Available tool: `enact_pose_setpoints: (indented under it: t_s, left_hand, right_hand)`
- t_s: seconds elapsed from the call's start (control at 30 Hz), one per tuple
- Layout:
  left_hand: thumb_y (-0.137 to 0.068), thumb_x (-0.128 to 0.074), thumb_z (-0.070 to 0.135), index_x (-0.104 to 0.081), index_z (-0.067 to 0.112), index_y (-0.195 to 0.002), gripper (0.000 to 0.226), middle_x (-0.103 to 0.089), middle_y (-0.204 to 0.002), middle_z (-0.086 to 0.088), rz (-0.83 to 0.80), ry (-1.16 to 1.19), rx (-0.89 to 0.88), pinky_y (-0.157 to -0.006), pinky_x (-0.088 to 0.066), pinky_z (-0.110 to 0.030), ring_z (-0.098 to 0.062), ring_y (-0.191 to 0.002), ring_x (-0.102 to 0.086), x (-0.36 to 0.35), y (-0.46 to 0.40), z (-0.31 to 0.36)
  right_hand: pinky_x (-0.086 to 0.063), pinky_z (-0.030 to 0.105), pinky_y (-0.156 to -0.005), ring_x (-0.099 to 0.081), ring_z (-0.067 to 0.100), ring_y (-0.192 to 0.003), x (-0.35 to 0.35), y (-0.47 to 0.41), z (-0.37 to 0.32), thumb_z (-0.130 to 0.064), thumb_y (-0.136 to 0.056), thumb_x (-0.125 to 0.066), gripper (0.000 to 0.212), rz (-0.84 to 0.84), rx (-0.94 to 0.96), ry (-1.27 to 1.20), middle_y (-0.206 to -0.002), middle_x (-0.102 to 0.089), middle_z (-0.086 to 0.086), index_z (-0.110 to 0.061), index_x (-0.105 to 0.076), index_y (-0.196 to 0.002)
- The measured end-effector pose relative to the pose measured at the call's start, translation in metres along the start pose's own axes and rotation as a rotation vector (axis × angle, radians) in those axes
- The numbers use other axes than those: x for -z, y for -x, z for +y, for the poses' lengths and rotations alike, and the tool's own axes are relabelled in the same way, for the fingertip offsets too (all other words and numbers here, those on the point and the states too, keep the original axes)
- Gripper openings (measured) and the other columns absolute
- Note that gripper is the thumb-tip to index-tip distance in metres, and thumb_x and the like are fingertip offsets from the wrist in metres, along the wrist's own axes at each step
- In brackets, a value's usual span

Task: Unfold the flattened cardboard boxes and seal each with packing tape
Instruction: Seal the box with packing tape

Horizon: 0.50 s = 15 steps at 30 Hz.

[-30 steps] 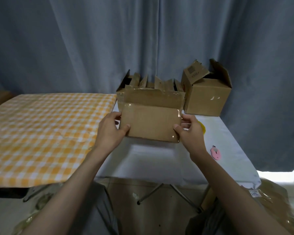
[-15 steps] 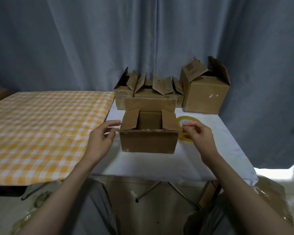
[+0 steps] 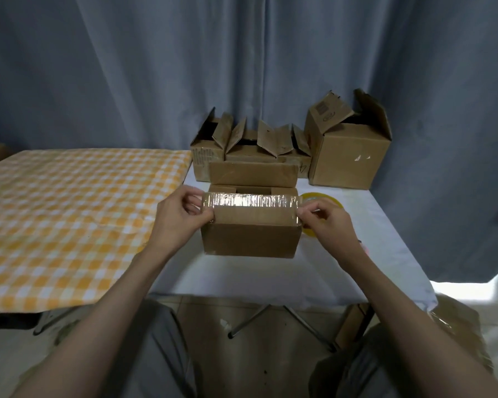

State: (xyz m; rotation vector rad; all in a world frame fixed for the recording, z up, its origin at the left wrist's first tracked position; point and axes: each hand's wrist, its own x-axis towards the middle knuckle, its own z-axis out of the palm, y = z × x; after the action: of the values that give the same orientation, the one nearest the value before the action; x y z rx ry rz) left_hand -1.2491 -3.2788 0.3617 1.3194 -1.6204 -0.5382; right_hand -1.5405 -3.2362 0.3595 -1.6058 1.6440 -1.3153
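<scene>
Both hands on the small cardboard box (image 3: 250, 235), one at each end. Left hand (image 3: 177, 222): grip is a pinch, thumb and curled fingers closed on the left end of the near top flap (image 3: 252, 205). Right hand (image 3: 329, 222): same pinch on the flap's right end, fingers curled tight around the corner. The flap carries shiny clear tape along its length and sits folded partway over the opening; the far flap (image 3: 252, 174) stands up behind, and the gap between them shows the box interior. Box sits upright on the white bench (image 3: 270, 277), near its middle, front face toward the camera. Yellow tape roll (image 3: 327, 198) lies flat on the bench just right of the box, partly hidden by the right hand. Behind, at the bench's far edge: a row of small open boxes (image 3: 242, 147) with flaps up, and a larger open box (image 3: 347, 150) to their right, touching or nearly touching the row. Left of the white bench: a surface with an orange-and-white checked cloth (image 3: 69, 214). Blue-grey curtain (image 3: 242, 67) fills the background.
</scene>
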Motion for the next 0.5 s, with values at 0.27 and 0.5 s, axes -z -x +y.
enact_pose_setpoints:
  t_s: [0.27, 0.5]
  left_hand:
    - [-0.074, -0.083, 0.028, -0.01, 0.027, -0.158, 0.112, -0.024, -0.16, 0.0, -0.411, -0.192, 0.04, -0.11, -0.04, -0.04, -0.025, -0.138, -0.038, -0.005, -0.06, 0.013]
    - [-0.081, -0.077, 0.044, -0.064, 0.026, -0.115, 0.041, -0.055, -0.125, 0.014, -0.429, -0.296, -0.19, -0.097, -0.039, -0.025, -0.005, -0.117, -0.049, 0.007, -0.05, 0.004]
  right_hand:
    - [-0.054, 0.029, -0.072, -0.058, 0.014, -0.08, -0.012, -0.009, -0.005, -0.012, -0.091, -0.068, 0.027, -0.006, -0.232, -0.118, -0.092, -0.058, 0.002, -0.016, -0.056, -0.114]
    - [-0.047, 0.025, -0.045, -0.06, 0.015, -0.046, -0.017, -0.009, -0.007, -0.028, -0.092, -0.066, 0.026, 0.106, -0.335, -0.036, -0.061, -0.06, 0.007, -0.008, -0.052, -0.084]
